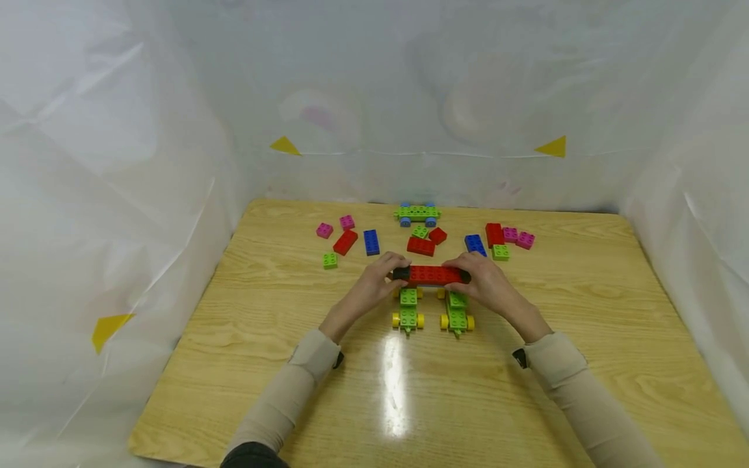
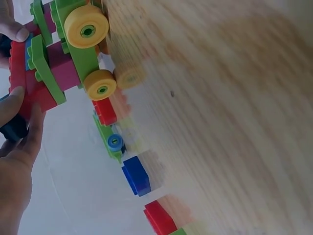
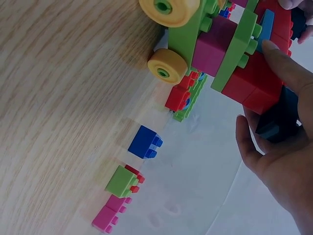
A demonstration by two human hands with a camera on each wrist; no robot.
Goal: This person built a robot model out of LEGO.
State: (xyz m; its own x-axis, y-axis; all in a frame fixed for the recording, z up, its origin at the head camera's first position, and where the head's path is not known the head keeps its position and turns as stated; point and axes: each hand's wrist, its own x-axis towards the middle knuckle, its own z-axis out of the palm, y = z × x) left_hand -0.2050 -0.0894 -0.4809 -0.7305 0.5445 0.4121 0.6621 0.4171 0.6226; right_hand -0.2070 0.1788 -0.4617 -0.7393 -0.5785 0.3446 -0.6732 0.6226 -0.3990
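A long row of red bricks (image 1: 433,274), with a dark piece at each end, lies across two green wheeled bases with yellow wheels, the left base (image 1: 408,315) and the right base (image 1: 456,317). My left hand (image 1: 374,279) grips the row's left end, thumb nearest me. At the other end my right hand (image 1: 487,281) holds on in the same way. In the left wrist view, a purple brick (image 2: 63,70) and a green plate (image 2: 48,68) sit between base and red bricks. A blue piece (image 3: 265,27) shows among the red bricks in the right wrist view.
Behind the build stands a green base with blue wheels (image 1: 417,213). Loose bricks lie around it: a blue brick (image 1: 371,242) and a red brick (image 1: 345,242) on the left, another blue brick (image 1: 475,244) and pink bricks (image 1: 525,240) on the right. White sheeting surrounds the wooden table (image 1: 263,364).
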